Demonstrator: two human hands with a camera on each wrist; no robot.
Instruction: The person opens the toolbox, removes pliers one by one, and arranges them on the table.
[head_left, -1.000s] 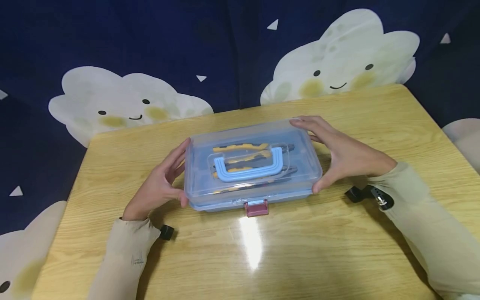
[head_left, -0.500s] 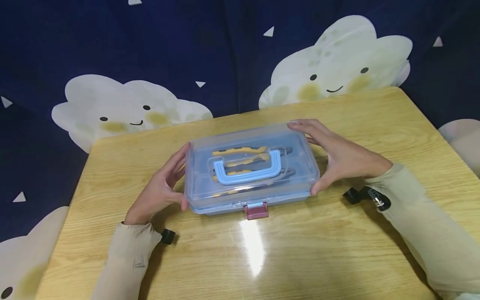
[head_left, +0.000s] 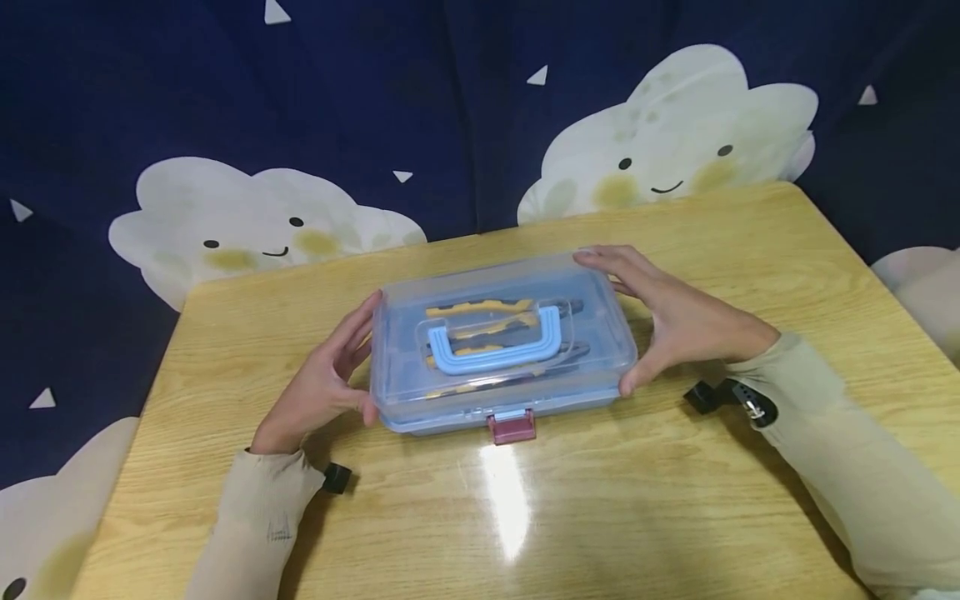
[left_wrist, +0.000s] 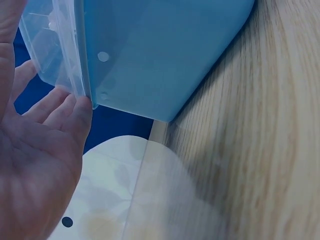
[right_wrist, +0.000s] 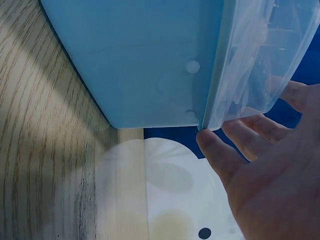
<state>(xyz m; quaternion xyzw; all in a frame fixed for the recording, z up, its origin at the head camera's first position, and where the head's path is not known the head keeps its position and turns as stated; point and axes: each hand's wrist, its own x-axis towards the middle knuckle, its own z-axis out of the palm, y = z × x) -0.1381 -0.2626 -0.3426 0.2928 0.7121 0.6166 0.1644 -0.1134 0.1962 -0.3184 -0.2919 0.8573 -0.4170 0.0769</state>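
Observation:
A plastic toolbox [head_left: 420,283] with a pale blue body and clear lid stands on the table, its lid down. Its blue carry handle [head_left: 495,360] lies folded flat, and the dark pink front latch [head_left: 513,429] sticks out toward the person. Through the lid show several yellow-and-dark tools [head_left: 480,307], pliers by their shape. My left hand [head_left: 318,387] grips the left end, thumb at the front corner and fingers toward the back. At the opposite end my right hand [head_left: 678,321] holds the box the same way. Both wrist views show fingertips at the lid's rim [left_wrist: 87,60].
The wood-grain table [head_left: 600,517] stretches around the box, with its far edge against a dark blue cloth [head_left: 360,75] printed with smiling clouds. Small black wrist devices sit at the left cuff [head_left: 337,478] and right cuff [head_left: 731,400].
The whole head view has shifted slightly, so the scene sits lower in it. Both hands keep the same hold, and the box stays in place between them.

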